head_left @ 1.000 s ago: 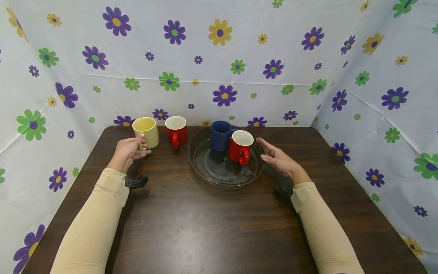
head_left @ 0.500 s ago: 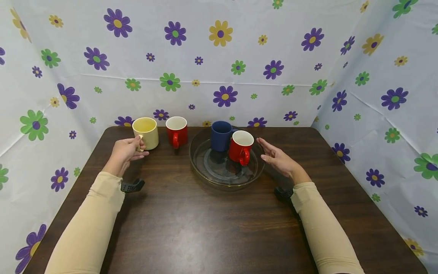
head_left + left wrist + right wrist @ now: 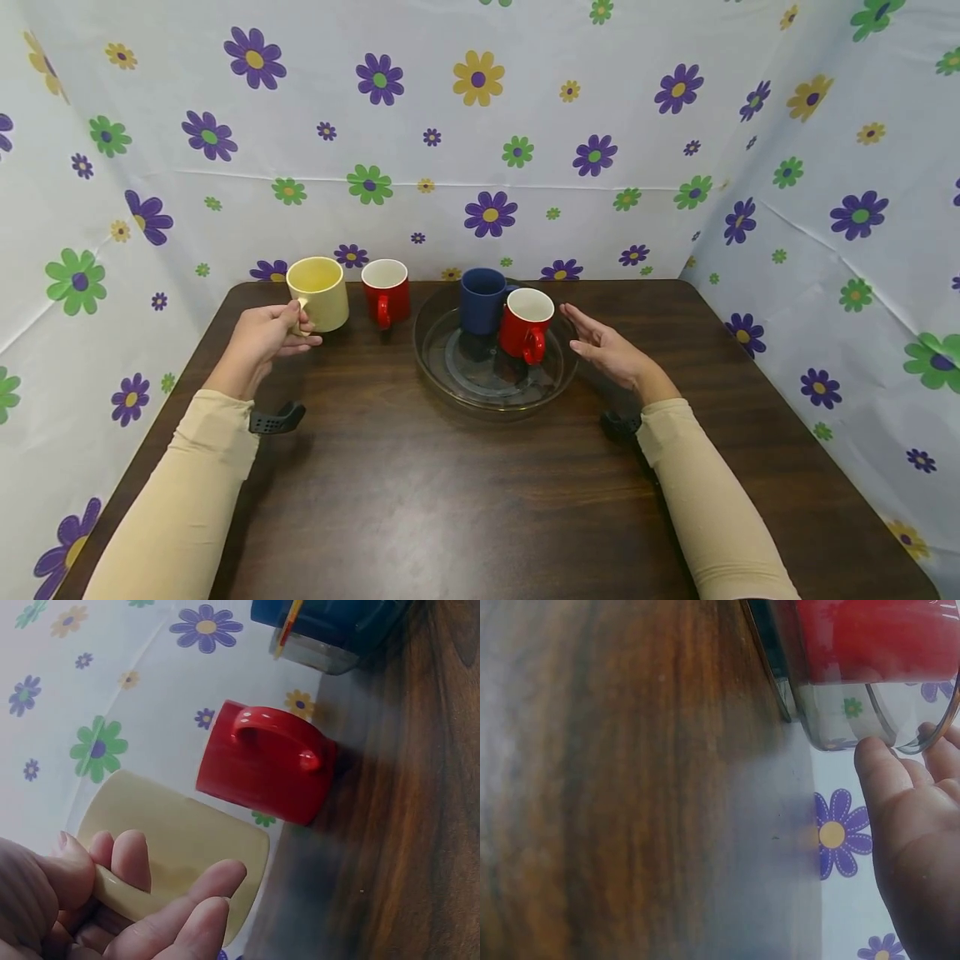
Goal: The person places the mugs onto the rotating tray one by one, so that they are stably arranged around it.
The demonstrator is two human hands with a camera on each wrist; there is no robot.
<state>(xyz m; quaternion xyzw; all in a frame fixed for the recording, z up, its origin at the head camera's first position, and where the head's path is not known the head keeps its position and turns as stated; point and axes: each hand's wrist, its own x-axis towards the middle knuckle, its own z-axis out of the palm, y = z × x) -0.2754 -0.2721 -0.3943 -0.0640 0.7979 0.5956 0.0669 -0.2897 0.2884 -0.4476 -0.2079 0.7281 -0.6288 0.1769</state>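
My left hand [image 3: 258, 343] pinches the handle of a pale yellow mug [image 3: 328, 307] at the back left of the table; in the left wrist view, thumb and fingers close round that handle, and other fingers extend along the mug's side [image 3: 180, 825]. Just right of it stands a red mug [image 3: 396, 302] with a white inside, its handle facing me. A round clear glass dish [image 3: 491, 408] holds a blue mug [image 3: 478, 310] and, in front of it, a second red mug [image 3: 516, 332]. Straight fingers of my right hand [image 3: 611, 352] lie at the dish's right wall.
The dark wooden table [image 3: 465, 508] ends at a white flowered cloth [image 3: 435, 212] behind the mugs. More of this cloth hangs at both sides. A black strap [image 3: 276, 419] sits at my left wrist, another strap [image 3: 621, 425] at the right.
My left hand and forearm have shifted left and slightly toward me, and the yellow mug's handle has swung a little to the left. My right hand stays in place by the dish.
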